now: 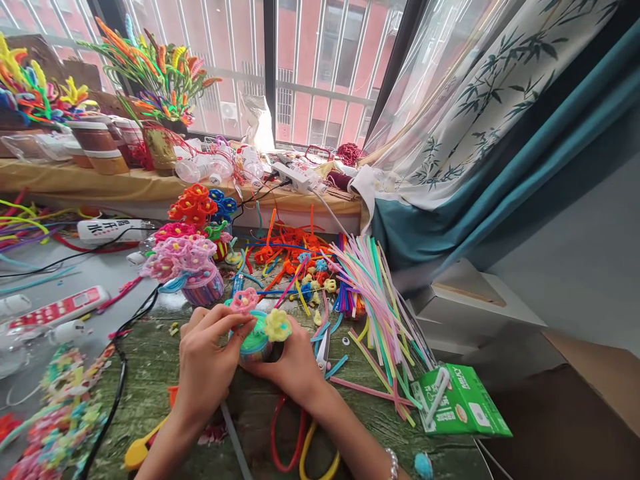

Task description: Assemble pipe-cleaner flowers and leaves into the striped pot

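Note:
My right hand (295,367) wraps round a small pot (254,352) with a green top, holding it upright just above the table. A yellow pipe-cleaner flower (277,325) with a blue centre rises at the pot's right side, close to my right fingers. My left hand (210,353) is closed in a pinch at the pot's upper left edge, just under a pink pipe-cleaner flower (244,300); its stem is hidden by the fingers. Behind stands a finished-looking pot of pink flowers (185,260). Scissors (324,350) lie right of my right hand.
Loose pastel pipe cleaners (375,300) spread over the table's right side, beside a green packet (463,400). A black cable (120,373) crosses on the left near scattered flower pieces (70,407). A glue gun with a yellow part (137,453) lies at the front. Windowsill (310,203) behind.

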Demonstrator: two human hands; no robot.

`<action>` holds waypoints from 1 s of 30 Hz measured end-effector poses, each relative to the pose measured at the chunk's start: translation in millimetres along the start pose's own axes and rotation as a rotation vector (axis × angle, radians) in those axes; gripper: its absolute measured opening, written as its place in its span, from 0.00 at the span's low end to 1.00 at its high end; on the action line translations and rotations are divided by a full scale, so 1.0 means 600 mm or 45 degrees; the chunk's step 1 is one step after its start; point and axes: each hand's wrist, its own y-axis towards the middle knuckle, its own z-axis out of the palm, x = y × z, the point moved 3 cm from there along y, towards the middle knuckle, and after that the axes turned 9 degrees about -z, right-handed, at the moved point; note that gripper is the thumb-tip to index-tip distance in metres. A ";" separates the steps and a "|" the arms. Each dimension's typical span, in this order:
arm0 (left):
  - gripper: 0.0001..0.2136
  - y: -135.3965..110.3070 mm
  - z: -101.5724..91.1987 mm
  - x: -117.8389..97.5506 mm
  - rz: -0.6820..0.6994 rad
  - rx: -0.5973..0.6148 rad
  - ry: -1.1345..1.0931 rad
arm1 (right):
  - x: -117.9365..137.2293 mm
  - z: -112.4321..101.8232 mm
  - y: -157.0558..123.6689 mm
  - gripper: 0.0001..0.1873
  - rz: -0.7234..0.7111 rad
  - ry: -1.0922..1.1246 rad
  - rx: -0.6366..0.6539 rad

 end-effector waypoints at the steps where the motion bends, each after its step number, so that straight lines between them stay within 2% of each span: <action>1: 0.11 0.001 -0.002 -0.001 0.018 0.015 0.028 | 0.000 0.000 0.000 0.28 -0.009 0.004 0.003; 4: 0.12 0.005 -0.013 -0.003 0.124 0.031 0.200 | 0.001 0.000 0.000 0.27 -0.023 0.014 0.004; 9: 0.11 0.011 -0.023 -0.002 0.416 0.069 0.500 | 0.002 0.000 -0.001 0.26 -0.006 -0.017 0.025; 15: 0.13 0.015 -0.019 -0.021 0.591 0.096 0.635 | 0.001 0.000 -0.001 0.25 0.011 -0.014 0.013; 20: 0.12 0.010 -0.017 -0.023 0.633 0.084 0.634 | -0.001 0.001 -0.001 0.29 -0.002 0.039 0.013; 26: 0.13 0.011 -0.016 -0.015 0.569 0.119 0.559 | -0.001 -0.001 -0.001 0.25 -0.002 -0.038 -0.001; 30: 0.13 0.016 -0.015 -0.024 0.675 0.125 0.575 | 0.003 0.000 0.000 0.28 0.011 0.047 0.050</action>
